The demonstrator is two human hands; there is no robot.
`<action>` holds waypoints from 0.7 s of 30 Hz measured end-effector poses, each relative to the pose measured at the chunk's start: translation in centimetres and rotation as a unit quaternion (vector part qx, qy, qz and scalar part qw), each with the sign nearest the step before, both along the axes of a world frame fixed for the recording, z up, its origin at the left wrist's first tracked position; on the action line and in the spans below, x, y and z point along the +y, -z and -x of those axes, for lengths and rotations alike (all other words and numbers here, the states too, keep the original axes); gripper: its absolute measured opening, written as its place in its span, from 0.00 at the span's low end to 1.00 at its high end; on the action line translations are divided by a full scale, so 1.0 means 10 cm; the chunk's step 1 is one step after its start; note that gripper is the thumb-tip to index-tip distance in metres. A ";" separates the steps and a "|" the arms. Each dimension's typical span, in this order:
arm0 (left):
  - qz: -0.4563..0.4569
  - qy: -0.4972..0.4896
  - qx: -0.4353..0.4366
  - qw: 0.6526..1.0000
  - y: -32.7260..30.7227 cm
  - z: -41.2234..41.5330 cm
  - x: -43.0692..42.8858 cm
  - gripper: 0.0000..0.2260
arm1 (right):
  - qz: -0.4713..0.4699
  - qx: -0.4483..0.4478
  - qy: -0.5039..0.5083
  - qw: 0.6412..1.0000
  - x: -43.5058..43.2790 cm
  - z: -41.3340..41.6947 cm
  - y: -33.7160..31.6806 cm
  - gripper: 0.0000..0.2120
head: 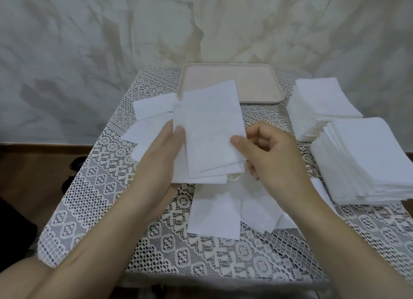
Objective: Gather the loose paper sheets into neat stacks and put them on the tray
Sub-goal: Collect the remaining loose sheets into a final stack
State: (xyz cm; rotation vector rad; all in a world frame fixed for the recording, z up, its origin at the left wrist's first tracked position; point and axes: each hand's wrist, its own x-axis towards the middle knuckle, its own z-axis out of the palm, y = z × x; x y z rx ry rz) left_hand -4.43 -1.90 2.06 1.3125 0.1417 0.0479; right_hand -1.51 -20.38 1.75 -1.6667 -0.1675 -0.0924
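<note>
White paper sheets (210, 131) lie pinched between left hand (161, 155) and right hand (270, 155).

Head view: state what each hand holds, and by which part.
Both hold one loose bundle of white rectangular paper sheets. The left hand grips its lower left edge, thumb on top; the right hand pinches its lower right edge.

One tray (257, 84), two tall paper stacks (366, 158), one held bundle (210, 137) (loose sheets (212, 218) overlap, uncounted)
</note>
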 end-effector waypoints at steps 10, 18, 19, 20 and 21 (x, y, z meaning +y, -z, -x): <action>0.041 -0.026 -0.024 0.999 0.00 0.04 -0.11 0.16 | -0.010 0.037 -0.019 0.999 0.01 0.06 -0.06 0.09; 0.069 0.021 -0.029 0.997 0.00 0.01 -0.16 0.19 | 0.008 0.039 -0.020 0.999 -0.05 0.07 -0.11 0.10; 0.073 0.024 -0.029 0.997 0.02 0.01 -0.16 0.19 | 0.010 0.045 -0.022 0.999 -0.05 0.06 -0.11 0.11; 0.074 0.026 -0.030 0.996 0.02 0.02 -0.16 0.19 | 0.008 0.050 -0.025 0.998 -0.06 0.06 -0.11 0.12; 0.072 0.028 -0.034 0.996 0.03 0.01 -0.15 0.20 | 0.006 0.051 -0.027 0.998 -0.06 0.07 -0.12 0.13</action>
